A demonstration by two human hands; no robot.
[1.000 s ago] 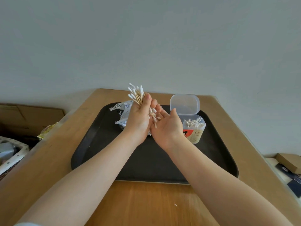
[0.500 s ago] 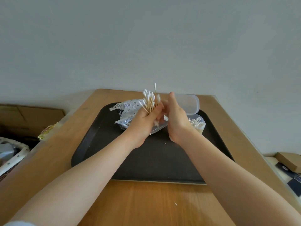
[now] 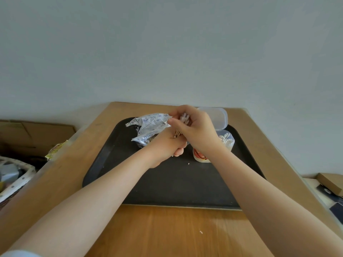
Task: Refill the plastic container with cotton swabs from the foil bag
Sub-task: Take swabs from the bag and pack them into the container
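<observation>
Cotton swabs [image 3: 182, 120] are gripped in a bunch by both hands, the right hand [image 3: 194, 130] above the left hand [image 3: 167, 145], between foil bag [image 3: 150, 127] and open plastic container [image 3: 225, 143].

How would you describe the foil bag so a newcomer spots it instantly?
Start at the black tray on the wooden table. At its far left end, just left of the person's hands, lies the foil bag. It is the only crinkled, shiny silver thing there, with blue print, unlike the smooth clear plastic container on the right.
</observation>
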